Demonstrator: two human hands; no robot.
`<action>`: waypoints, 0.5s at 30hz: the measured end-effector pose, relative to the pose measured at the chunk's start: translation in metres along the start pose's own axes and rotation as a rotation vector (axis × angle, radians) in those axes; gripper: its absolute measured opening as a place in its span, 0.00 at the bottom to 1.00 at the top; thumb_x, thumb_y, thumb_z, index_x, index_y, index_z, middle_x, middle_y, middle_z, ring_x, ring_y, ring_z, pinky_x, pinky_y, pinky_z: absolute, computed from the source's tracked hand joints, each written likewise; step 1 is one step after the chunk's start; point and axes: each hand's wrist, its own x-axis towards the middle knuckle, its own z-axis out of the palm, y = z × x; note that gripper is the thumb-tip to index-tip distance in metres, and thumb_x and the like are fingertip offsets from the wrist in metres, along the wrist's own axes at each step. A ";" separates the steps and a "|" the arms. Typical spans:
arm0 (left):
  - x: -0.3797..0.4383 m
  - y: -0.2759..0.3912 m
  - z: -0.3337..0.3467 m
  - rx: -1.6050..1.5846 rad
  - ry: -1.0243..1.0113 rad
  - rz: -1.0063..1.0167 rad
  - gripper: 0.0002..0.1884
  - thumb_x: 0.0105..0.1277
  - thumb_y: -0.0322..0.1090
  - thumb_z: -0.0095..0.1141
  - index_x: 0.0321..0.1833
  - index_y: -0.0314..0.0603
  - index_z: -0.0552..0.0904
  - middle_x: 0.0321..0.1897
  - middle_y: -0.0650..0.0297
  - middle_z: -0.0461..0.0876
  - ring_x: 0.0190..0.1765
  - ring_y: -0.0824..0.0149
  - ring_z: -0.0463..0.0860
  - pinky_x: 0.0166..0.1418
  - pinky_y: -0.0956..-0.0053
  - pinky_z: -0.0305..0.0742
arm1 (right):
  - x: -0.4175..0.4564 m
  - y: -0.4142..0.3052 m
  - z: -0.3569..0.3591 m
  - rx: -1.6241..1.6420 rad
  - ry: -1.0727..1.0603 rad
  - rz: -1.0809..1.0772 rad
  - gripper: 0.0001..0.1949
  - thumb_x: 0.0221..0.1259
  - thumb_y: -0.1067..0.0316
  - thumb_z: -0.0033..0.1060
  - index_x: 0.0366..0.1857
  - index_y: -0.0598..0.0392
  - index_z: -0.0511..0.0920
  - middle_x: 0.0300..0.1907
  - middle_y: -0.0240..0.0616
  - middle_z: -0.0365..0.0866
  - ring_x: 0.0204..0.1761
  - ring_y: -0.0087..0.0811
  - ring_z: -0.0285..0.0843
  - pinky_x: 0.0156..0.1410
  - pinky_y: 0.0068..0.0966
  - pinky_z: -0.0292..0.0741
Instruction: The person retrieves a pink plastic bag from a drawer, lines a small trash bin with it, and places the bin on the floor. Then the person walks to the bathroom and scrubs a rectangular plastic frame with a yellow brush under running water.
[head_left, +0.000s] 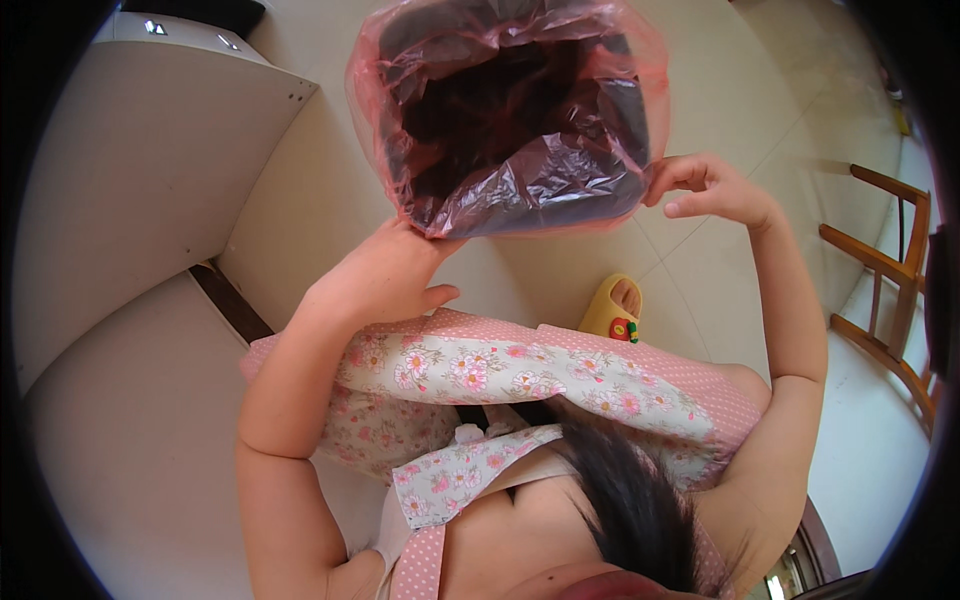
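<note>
In front of me is a dark bin (634, 124) with a rounded square mouth, tilted so that I look into it. A thin translucent red plastic bag (525, 180) lines its inside and folds out over the rim. My left hand (382, 274) is at the near left corner, its fingers hidden beneath the bag-covered rim and its thumb apart. At the near right corner, the curled fingers of my right hand (697, 187) touch the outside of the bag, the thumb held away. Whether either hand grips the bag or bin is hidden.
A white cabinet (165, 135) stands on the left. Wooden chair-like bars (892, 270) are at the right. Beneath the bin lies a tiled floor (675, 285), with a foot in a yellow slipper (611, 307). A floral apron (480, 367) covers my lap.
</note>
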 end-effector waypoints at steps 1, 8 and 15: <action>-0.001 -0.001 -0.004 -0.063 -0.079 -0.012 0.29 0.53 0.36 0.61 0.60 0.36 0.71 0.58 0.49 0.71 0.60 0.47 0.68 0.65 0.62 0.63 | -0.002 -0.002 -0.009 0.033 0.039 -0.004 0.09 0.54 0.67 0.61 0.35 0.60 0.81 0.42 0.33 0.80 0.46 0.25 0.74 0.54 0.26 0.71; -0.006 0.007 -0.065 -0.754 0.072 0.087 0.17 0.59 0.35 0.57 0.50 0.32 0.77 0.48 0.54 0.79 0.51 0.58 0.78 0.58 0.69 0.70 | 0.020 -0.029 -0.038 -0.092 0.752 -0.491 0.16 0.65 0.58 0.48 0.47 0.59 0.78 0.47 0.35 0.79 0.48 0.24 0.75 0.55 0.24 0.70; 0.081 -0.023 -0.053 -0.011 0.551 0.124 0.19 0.63 0.35 0.53 0.56 0.36 0.73 0.55 0.51 0.73 0.56 0.53 0.74 0.61 0.67 0.67 | 0.103 -0.044 -0.036 -0.118 0.568 -0.475 0.19 0.70 0.55 0.41 0.54 0.55 0.75 0.52 0.34 0.76 0.54 0.24 0.71 0.62 0.21 0.65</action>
